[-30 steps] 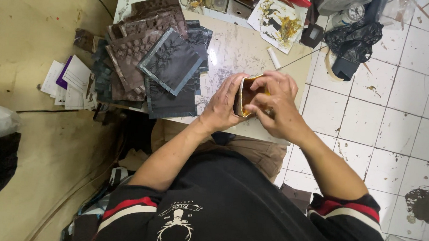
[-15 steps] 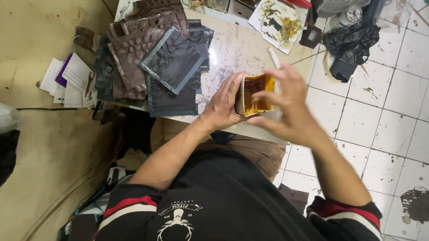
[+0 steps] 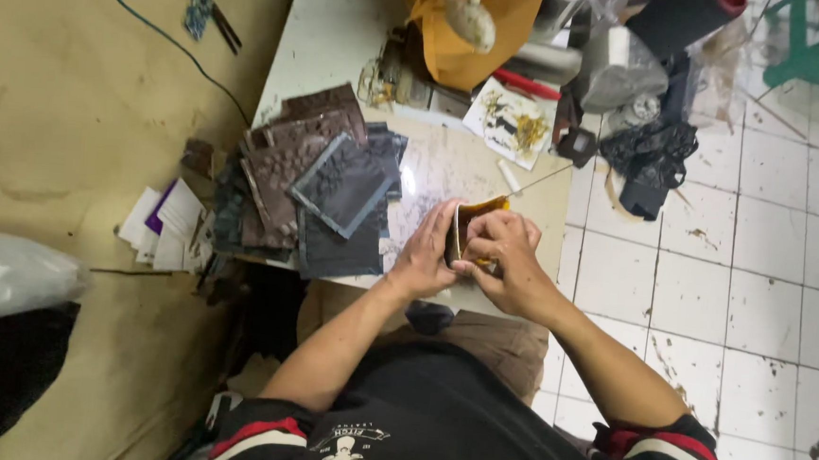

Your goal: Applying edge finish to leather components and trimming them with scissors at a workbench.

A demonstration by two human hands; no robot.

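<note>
While I watch from the head camera, my left hand (image 3: 424, 257) and right hand (image 3: 503, 255) press together around a small brown leather piece (image 3: 471, 226), fingers curled on its edges, held just above the near edge of the worktable (image 3: 346, 27). Left of the hands on that worktable lies a stack of dark embossed leather sheets (image 3: 322, 191).

Both hands, left hand (image 3: 427, 255) and right hand (image 3: 503, 255), grip a small brown leather piece (image 3: 471, 222) above the table (image 3: 346, 27), dark leather sheets (image 3: 322, 182) stacked beside
</note>
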